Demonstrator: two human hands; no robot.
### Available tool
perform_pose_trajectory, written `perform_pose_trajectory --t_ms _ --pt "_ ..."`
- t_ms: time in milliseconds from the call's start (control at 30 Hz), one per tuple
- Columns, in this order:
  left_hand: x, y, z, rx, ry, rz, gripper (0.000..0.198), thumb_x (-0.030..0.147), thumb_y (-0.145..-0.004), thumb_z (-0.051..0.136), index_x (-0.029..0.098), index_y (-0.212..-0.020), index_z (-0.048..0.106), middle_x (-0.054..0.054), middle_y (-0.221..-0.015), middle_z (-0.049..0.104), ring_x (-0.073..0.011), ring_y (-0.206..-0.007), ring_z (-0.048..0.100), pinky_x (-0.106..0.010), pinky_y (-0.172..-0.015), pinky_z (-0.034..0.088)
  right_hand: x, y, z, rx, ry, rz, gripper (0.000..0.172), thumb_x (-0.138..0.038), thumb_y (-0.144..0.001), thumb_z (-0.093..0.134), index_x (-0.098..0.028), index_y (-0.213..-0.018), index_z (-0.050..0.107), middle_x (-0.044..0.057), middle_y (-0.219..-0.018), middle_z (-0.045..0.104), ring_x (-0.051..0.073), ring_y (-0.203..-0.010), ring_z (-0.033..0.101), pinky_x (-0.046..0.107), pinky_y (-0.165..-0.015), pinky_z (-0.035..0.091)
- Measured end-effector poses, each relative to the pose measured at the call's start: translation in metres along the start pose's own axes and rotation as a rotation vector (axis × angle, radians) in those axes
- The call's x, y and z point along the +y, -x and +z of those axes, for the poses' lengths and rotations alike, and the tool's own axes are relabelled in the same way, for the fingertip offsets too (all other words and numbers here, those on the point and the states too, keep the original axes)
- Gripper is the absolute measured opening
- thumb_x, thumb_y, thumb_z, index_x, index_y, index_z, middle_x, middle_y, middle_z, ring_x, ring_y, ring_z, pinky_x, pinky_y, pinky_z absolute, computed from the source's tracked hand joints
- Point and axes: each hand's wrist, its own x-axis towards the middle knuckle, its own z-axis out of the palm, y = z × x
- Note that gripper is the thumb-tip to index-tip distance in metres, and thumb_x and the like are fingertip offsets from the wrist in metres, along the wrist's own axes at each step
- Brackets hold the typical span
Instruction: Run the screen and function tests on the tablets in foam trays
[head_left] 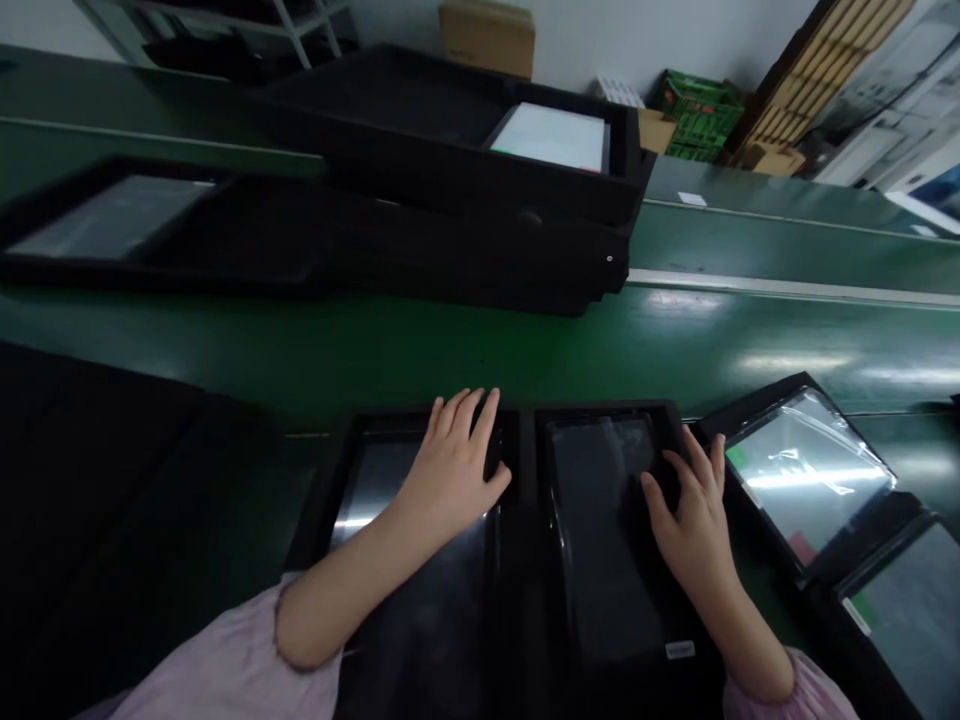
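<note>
Left tray (390,415) and right tray (607,407), both black foam, stand side by side on the green worktop (480,360), each holding a dark glass panel (600,480). The left hand (450,475) lies on the left tray at its far end, fingers spread and lightly curved, with the fingertips by a dark recess. The right hand (694,515) rests on the panel in the right tray, also open with fingers spread. Neither hand visibly has hold of anything. Pink sleeves (232,670) cover both forearms near the wrists' far end. At 3 o'clock from the right hand, a panel in clear plastic (806,470) lies in another black tray, with a further tray (907,620) at 4 o'clock. At 12 o'clock, across the worktop, long black trays (450,180) lie stacked, one showing a white sheet (547,135). A green crate (697,115) and a cardboard box (487,35) stand beyond them.
</note>
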Motion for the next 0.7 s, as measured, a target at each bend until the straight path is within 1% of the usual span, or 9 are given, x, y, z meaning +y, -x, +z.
perform_pose_trajectory --t_ms 67,167,267,367,467,567,633,700 --pt "-0.001 0.002 0.003 0.066 -0.017 0.016 0.070 0.031 -0.095 0.049 0.006 -0.160 0.040 -0.028 -0.154 0.057 -0.0426 -0.148 0.050 -0.071 -0.126 0.032 -0.002 -0.005 0.001 0.020 0.019 0.022 0.039 -0.047 -0.105 0.055 -0.016 -0.124 0.067 0.021 -0.159 0.054 0.046 -0.164 0.023 0.080 -0.121 0.035" --pt "0.001 0.003 0.006 0.120 -0.023 0.006 0.066 0.032 -0.095 0.049 0.010 -0.157 0.045 -0.025 -0.146 0.062 -0.0424 -0.141 0.056 -0.072 -0.124 0.036 -0.007 -0.010 0.003 0.007 0.072 0.041 0.042 -0.050 -0.104 0.055 -0.015 -0.123 0.069 0.022 -0.162 0.050 0.047 -0.164 0.019 0.081 -0.122 0.033" --pt "0.007 0.000 0.006 0.132 -0.023 -0.014 0.063 0.028 -0.094 0.048 0.008 -0.153 0.051 -0.026 -0.138 0.065 -0.0434 -0.135 0.059 -0.074 -0.122 0.037 -0.008 -0.014 0.003 -0.016 0.099 0.041 0.044 -0.050 -0.105 0.054 -0.014 -0.126 0.069 0.022 -0.164 0.048 0.047 -0.164 0.020 0.080 -0.122 0.034" --pt "0.011 -0.002 0.006 0.129 -0.020 -0.031 0.062 0.027 -0.093 0.048 0.007 -0.151 0.053 -0.025 -0.135 0.065 -0.0437 -0.134 0.058 -0.072 -0.123 0.037 -0.006 -0.015 0.002 -0.018 0.117 0.035 0.044 -0.051 -0.104 0.055 -0.017 -0.130 0.068 0.020 -0.164 0.048 0.046 -0.164 0.022 0.081 -0.122 0.034" --pt "0.008 -0.001 0.005 0.123 0.010 -0.028 0.062 0.027 -0.092 0.049 0.008 -0.151 0.052 -0.024 -0.137 0.064 -0.0435 -0.135 0.057 -0.071 -0.124 0.037 -0.005 -0.015 0.001 -0.018 0.130 0.003 0.047 -0.053 -0.104 0.056 -0.017 -0.132 0.066 0.019 -0.165 0.046 0.047 -0.163 0.023 0.080 -0.122 0.034" --pt "0.002 -0.003 0.002 0.070 0.093 -0.036 0.062 0.033 -0.095 0.051 0.011 -0.152 0.051 -0.023 -0.140 0.063 -0.0431 -0.138 0.056 -0.073 -0.125 0.033 -0.005 -0.018 0.003 -0.010 0.112 -0.030 0.046 -0.055 -0.105 0.053 -0.017 -0.127 0.068 0.018 -0.164 0.049 0.045 -0.164 0.023 0.076 -0.124 0.035" --pt "-0.001 -0.007 -0.001 0.020 0.186 -0.080 0.064 0.041 -0.097 0.052 0.012 -0.154 0.050 -0.022 -0.148 0.058 -0.0443 -0.146 0.049 -0.074 -0.127 0.029 -0.005 -0.020 0.004 -0.002 0.088 -0.045 0.046 -0.056 -0.106 0.051 -0.017 -0.123 0.070 0.017 -0.162 0.051 0.044 -0.164 0.023 0.075 -0.125 0.035" --pt "-0.006 -0.011 -0.009 0.000 0.295 -0.150 0.066 0.048 -0.097 0.054 0.016 -0.155 0.050 -0.021 -0.159 0.050 -0.0446 -0.155 0.040 -0.073 -0.126 0.030 -0.008 -0.020 0.001 -0.010 0.070 -0.051 0.048 -0.057 -0.106 0.051 -0.016 -0.123 0.070 0.017 -0.164 0.049 0.045 -0.165 0.021 0.076 -0.125 0.034"
